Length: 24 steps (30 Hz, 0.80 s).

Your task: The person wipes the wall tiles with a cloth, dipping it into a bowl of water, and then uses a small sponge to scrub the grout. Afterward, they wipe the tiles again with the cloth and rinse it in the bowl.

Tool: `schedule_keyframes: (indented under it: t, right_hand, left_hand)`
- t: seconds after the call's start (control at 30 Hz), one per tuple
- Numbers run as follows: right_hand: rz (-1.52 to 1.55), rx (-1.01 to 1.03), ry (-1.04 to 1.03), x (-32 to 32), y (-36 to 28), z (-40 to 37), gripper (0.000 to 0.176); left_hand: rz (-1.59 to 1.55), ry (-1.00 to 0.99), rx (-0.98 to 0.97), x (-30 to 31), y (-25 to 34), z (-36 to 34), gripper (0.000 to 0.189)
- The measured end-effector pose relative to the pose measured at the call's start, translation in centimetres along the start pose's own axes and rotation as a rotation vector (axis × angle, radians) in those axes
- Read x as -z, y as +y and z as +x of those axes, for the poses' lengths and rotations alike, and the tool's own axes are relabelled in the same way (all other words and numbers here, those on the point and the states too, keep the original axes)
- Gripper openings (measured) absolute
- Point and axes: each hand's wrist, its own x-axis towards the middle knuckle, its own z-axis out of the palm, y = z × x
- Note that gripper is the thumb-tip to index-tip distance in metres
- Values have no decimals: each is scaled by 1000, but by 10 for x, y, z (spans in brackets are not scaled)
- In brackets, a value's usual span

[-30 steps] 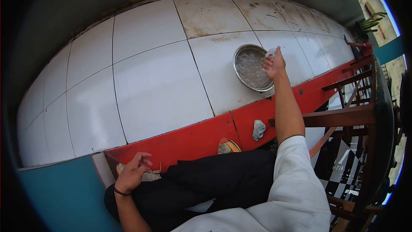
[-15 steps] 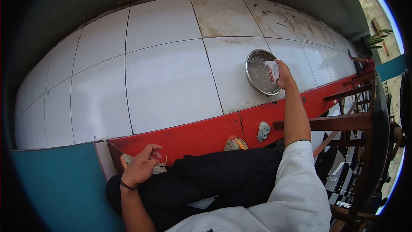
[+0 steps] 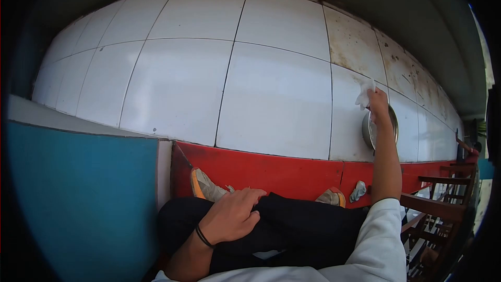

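Observation:
My right hand (image 3: 380, 107) is closed on a wet-looking white cloth (image 3: 364, 95), held above the white tiles beside the rim of a round metal basin (image 3: 392, 130). My hand and forearm hide part of the basin. My left hand (image 3: 235, 216), with a dark band at its wrist, is over my dark trousers near the knee. Its fingers are stretched out and it holds nothing. A crumpled pale grey cloth (image 3: 358, 191) lies on the red ledge (image 3: 271, 172), to the right of my shoe (image 3: 332, 197).
White tiles (image 3: 276, 99) stretch ahead, with brown stains on the tiles (image 3: 357, 42) at the back right. A teal surface (image 3: 83, 188) is at the left. Wooden chairs (image 3: 436, 206) stand close at the right. Another person's arm (image 3: 466, 146) shows at the far right.
My view has swung to the left. My right hand with the white cloth has moved from over the basin towards its far left rim. My left hand has lowered, its fingers straighter.

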Motion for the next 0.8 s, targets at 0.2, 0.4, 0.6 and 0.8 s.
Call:
schedule_keyframes:
  t: [0.2, 0.4, 0.6, 0.8]
  right_hand:
    - [-694, 112, 442, -102, 27, 59, 48]
    - [-795, 166, 317, -191, 52, 75, 55]
    - [-789, 30, 232, -253, -14, 69, 59]
    - [-693, 203, 67, -341, -77, 41, 58]
  left_hand:
    - [77, -56, 40, 14, 15, -5, 48]
    - [-51, -56, -1, 40, 35, -13, 53]
    - [-176, 153, 138, 63, 55, -22, 42]
    - [-233, 222, 234, 72, 61, -17, 39]
